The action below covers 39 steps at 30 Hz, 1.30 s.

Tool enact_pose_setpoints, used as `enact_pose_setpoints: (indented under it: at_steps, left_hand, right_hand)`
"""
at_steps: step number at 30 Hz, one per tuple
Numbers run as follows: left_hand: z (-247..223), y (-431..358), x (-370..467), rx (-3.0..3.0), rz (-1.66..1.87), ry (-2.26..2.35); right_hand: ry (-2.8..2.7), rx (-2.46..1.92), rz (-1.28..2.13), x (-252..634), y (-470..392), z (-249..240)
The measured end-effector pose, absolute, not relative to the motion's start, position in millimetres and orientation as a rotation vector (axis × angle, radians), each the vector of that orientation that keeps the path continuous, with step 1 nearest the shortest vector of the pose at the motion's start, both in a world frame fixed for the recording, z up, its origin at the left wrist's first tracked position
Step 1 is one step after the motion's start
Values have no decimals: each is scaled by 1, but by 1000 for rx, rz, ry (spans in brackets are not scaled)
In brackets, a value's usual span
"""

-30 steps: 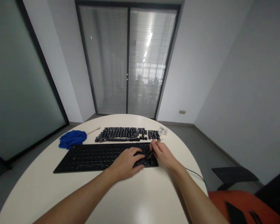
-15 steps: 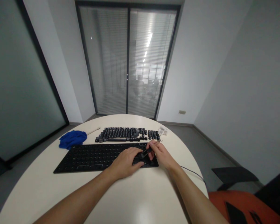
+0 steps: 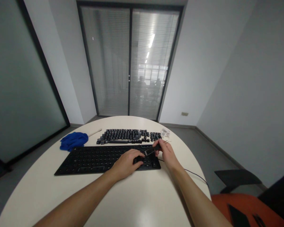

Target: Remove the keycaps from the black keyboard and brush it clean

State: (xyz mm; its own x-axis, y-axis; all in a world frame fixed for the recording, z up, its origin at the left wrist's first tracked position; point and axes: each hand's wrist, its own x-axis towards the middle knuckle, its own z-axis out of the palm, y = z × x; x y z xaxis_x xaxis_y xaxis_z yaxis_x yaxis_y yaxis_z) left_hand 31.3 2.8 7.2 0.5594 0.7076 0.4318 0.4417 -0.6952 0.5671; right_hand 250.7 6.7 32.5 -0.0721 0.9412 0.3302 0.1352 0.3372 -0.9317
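A black keyboard base [image 3: 92,159], with its keycaps off, lies on the table in front of me. My left hand [image 3: 127,162] rests on its right half, thumb and fingers apart and holding nothing. Pinched in my right hand [image 3: 165,150] is a wire keycap puller [image 3: 151,151] with a dark handle. Its wire loop points left, just above the number pad end of the base and close to my left fingertips. Whether a small part sits in the loop is too blurred to tell. Thin wires also stick out behind my right fingers.
Rows of loose black keycaps [image 3: 123,135] lie beyond the base. Small pale items in a clear bag [image 3: 165,133] are at the right. A blue cloth [image 3: 73,141] and a pale stick or brush [image 3: 95,132] lie left. A cable [image 3: 196,175] trails over the right edge, near an orange chair [image 3: 243,208].
My right hand has lifted and moved up and right with the puller, away from the base. My left hand stays on the base, its thumb shifted slightly left.
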Motion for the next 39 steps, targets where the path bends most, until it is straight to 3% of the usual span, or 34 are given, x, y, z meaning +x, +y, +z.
enact_pose_setpoints:
  at_steps: [6,26,39]
  left_hand:
    - [8,4,30,2363,981,873]
    - [10,10,30,1843,1239,824]
    - [1,6,30,2190,1154,1029]
  right_hand:
    - [-1488,-1102,514,262,11,35]
    - [-2039,-1228,598,235,-3,31]
    - [-1848,-1351,400,258,15,21]
